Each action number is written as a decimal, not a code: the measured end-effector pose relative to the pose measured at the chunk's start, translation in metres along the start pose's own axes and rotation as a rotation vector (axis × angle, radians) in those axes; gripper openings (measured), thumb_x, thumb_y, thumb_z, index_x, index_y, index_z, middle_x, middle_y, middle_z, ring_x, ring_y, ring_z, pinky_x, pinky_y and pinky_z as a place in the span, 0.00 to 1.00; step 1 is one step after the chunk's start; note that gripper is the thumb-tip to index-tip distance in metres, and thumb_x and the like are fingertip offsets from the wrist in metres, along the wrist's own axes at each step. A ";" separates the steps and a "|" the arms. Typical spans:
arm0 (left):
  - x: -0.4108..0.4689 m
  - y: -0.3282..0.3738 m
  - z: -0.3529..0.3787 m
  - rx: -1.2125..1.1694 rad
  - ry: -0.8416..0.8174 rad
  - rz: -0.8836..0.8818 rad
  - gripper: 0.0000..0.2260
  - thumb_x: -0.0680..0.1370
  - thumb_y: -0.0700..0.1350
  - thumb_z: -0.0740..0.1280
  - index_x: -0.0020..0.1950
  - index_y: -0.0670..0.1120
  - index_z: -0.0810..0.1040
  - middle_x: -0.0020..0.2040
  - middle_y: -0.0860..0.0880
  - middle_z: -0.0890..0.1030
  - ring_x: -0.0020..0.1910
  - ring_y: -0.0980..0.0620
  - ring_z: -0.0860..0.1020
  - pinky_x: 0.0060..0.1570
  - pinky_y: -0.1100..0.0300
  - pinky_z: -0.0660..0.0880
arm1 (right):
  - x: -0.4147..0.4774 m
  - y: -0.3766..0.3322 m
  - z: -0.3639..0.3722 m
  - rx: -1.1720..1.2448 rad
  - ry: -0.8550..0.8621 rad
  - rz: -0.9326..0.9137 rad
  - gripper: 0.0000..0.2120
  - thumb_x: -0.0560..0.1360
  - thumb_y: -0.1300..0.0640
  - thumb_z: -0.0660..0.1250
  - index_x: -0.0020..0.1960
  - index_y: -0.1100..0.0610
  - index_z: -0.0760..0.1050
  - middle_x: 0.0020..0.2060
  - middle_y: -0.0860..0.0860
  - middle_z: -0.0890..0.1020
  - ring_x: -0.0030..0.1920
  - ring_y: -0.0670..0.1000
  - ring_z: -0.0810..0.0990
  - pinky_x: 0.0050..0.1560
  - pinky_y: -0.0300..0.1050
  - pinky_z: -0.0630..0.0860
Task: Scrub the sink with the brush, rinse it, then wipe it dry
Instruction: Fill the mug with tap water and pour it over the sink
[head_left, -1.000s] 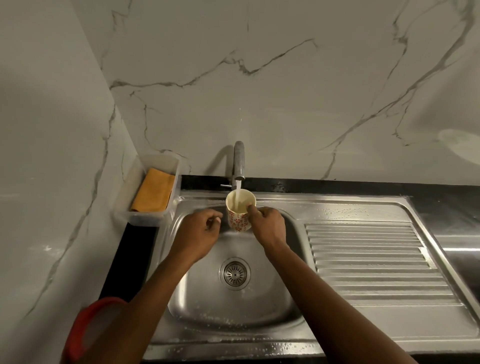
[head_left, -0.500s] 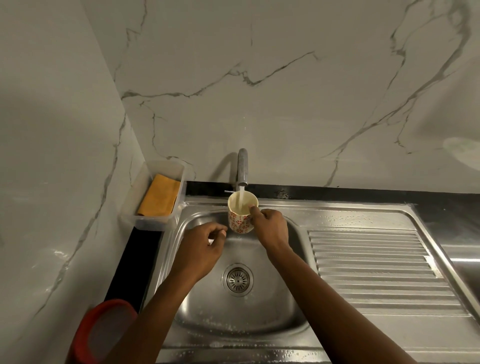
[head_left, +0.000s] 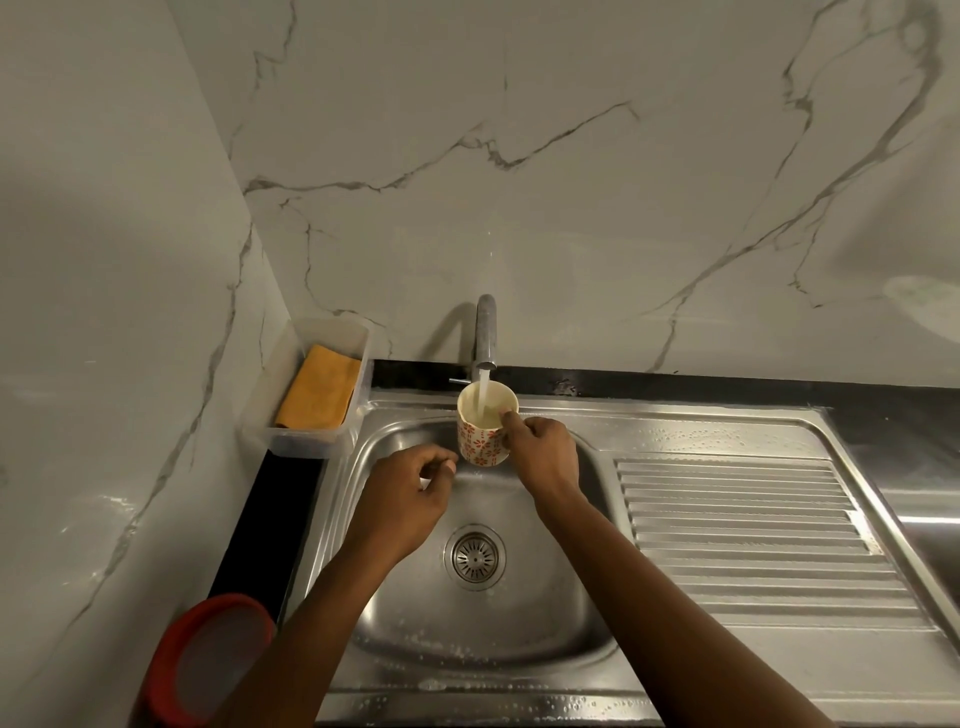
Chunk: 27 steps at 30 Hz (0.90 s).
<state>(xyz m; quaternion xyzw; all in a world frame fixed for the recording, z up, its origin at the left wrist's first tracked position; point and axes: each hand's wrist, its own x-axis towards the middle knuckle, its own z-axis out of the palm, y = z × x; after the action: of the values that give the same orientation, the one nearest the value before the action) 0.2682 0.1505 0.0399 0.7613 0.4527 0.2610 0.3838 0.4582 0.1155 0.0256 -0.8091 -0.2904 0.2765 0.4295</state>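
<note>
Nearest, at the lower left, sits one round red-rimmed lid (head_left: 208, 660) on the dark counter. One steel sink (head_left: 467, 639) fills the middle, wet and flecked with suds, with one drain strainer (head_left: 474, 557) in its floor and one ribbed drainboard (head_left: 753, 519) to the right. Two bare hands reach over the basin. The left hand (head_left: 410, 493) has its fingers curled in towards the thumb, with nothing visible in its grasp, just beside the one patterned mug (head_left: 480, 441). The right hand (head_left: 545, 457) grips that mug upright by its right side, thumb at the rim. One tap (head_left: 486, 332) runs a stream of water (head_left: 483, 395) into it. At the far left, one clear tray (head_left: 311, 441) holds one folded orange cloth (head_left: 319, 387)
</note>
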 end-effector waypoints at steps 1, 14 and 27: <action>0.000 0.000 0.000 -0.001 0.003 0.004 0.07 0.82 0.47 0.68 0.57 0.52 0.86 0.51 0.58 0.86 0.51 0.62 0.82 0.53 0.66 0.78 | -0.001 -0.001 0.000 0.001 0.001 0.002 0.21 0.82 0.40 0.63 0.44 0.56 0.83 0.39 0.50 0.86 0.41 0.50 0.83 0.38 0.44 0.75; 0.001 0.001 -0.004 0.004 0.007 0.017 0.07 0.82 0.47 0.68 0.57 0.52 0.86 0.51 0.59 0.85 0.50 0.64 0.82 0.51 0.70 0.76 | -0.003 -0.001 0.001 0.003 0.001 0.004 0.21 0.81 0.39 0.64 0.45 0.55 0.84 0.39 0.48 0.86 0.41 0.48 0.84 0.39 0.44 0.78; -0.002 0.002 -0.006 0.004 0.025 0.013 0.07 0.81 0.47 0.69 0.56 0.52 0.86 0.50 0.59 0.86 0.51 0.63 0.82 0.52 0.68 0.77 | -0.002 -0.001 -0.001 0.019 -0.007 0.017 0.19 0.82 0.40 0.64 0.46 0.53 0.84 0.41 0.47 0.86 0.41 0.46 0.84 0.38 0.40 0.74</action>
<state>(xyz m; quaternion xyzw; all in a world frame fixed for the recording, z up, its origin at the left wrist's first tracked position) 0.2643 0.1505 0.0446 0.7617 0.4530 0.2722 0.3749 0.4574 0.1136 0.0275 -0.8066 -0.2822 0.2858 0.4337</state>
